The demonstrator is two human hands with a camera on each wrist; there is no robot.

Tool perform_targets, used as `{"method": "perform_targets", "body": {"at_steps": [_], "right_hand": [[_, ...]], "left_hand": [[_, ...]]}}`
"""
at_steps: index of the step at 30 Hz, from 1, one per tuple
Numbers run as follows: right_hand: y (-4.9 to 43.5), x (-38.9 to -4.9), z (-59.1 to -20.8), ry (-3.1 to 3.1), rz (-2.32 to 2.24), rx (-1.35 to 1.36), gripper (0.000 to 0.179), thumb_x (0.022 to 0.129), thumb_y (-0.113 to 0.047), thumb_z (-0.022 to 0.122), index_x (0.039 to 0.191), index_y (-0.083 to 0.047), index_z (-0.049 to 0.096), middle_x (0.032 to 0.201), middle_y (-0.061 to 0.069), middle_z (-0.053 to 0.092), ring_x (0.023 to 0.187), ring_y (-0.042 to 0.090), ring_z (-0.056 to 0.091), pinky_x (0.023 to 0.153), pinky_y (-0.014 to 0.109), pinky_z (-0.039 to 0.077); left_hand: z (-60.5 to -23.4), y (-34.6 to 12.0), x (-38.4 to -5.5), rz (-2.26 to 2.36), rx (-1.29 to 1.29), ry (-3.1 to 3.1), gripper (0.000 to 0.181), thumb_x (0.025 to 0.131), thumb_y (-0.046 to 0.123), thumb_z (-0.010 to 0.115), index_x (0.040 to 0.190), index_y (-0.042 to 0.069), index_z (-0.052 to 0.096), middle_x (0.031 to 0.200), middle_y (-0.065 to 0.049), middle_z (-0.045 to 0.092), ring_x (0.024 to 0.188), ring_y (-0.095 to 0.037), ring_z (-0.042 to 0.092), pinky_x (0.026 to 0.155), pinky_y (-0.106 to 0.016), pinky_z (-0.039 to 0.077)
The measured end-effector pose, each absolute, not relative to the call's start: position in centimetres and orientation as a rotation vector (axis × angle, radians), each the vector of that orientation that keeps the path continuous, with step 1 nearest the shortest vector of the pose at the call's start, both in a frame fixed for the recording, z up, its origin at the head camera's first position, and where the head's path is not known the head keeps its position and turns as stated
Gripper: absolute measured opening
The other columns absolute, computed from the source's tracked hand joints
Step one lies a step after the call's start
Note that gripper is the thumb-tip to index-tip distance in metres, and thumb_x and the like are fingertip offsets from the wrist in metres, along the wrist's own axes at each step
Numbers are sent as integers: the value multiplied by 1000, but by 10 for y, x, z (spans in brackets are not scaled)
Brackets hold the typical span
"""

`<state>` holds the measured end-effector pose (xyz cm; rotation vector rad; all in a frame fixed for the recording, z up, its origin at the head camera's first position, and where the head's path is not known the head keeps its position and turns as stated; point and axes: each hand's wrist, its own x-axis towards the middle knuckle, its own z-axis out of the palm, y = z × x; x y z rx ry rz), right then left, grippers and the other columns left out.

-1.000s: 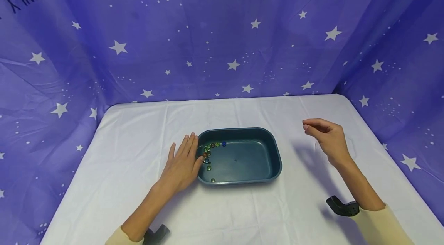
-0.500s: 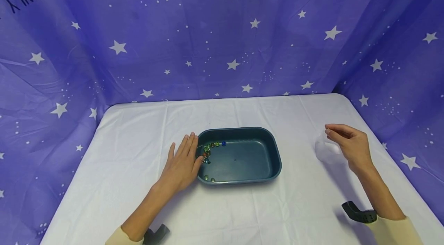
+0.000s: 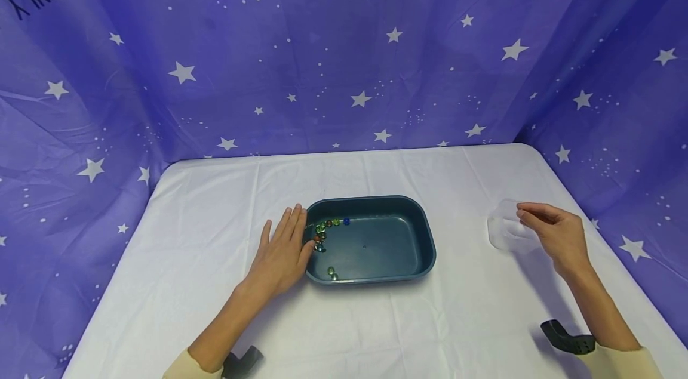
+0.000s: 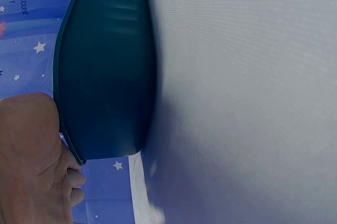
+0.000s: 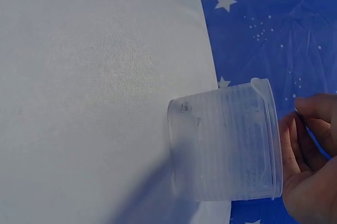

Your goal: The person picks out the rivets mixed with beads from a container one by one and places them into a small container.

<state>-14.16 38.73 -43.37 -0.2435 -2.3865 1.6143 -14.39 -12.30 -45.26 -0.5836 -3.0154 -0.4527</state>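
A dark teal rectangular plastic tub (image 3: pixel 381 250) stands on the white-covered table. Several glass marbles (image 3: pixel 323 228), mostly green and amber with a blue one, lie along its left side inside. My left hand (image 3: pixel 282 256) rests on the tub's left rim, fingers extended and thumb over the edge. At the right, my right hand (image 3: pixel 560 237) is over the rim of a clear plastic cup (image 5: pixel 226 145), thumb and fingertips pinched together on a marble that the fingers almost wholly hide. In the right wrist view, small dark spots show low in the cup.
The white tablecloth (image 3: pixel 252 188) shows some creases. A purple-blue curtain (image 3: pixel 301 68) with stars and lettering hangs behind the table and at both sides. A black wrist mount (image 3: pixel 567 338) sticks out from the right forearm.
My right hand has moved right, away from the tub's side to the clear cup, fingers still pinched. One green marble in the tub has rolled to the front. The left hand stays put.
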Motion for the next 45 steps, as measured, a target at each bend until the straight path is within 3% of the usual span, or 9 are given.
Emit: {"method": "perform_targets", "body": {"at_steps": [11, 45], "right_hand": [[389, -144, -435, -2481, 1421, -243, 25, 92, -11, 74, 111, 5, 72, 85, -22, 70, 78, -7, 62, 62, 10, 48], [393, -143, -430, -2471, 1389, -219, 21, 91, -10, 74, 109, 2, 74, 84, -23, 69, 79, -7, 61, 64, 8, 46]], "left_hand": [[-452, -124, -144, -441, -585, -3021, 66, 106, 34, 45, 156, -3, 24, 162, -18, 20, 150, -33, 14, 115, -62, 10], [-453, -123, -145, -443, -585, -3030, 66, 106, 33, 46, 156, -3, 23, 163, -17, 18, 150, -33, 14, 115, -61, 8]]}}
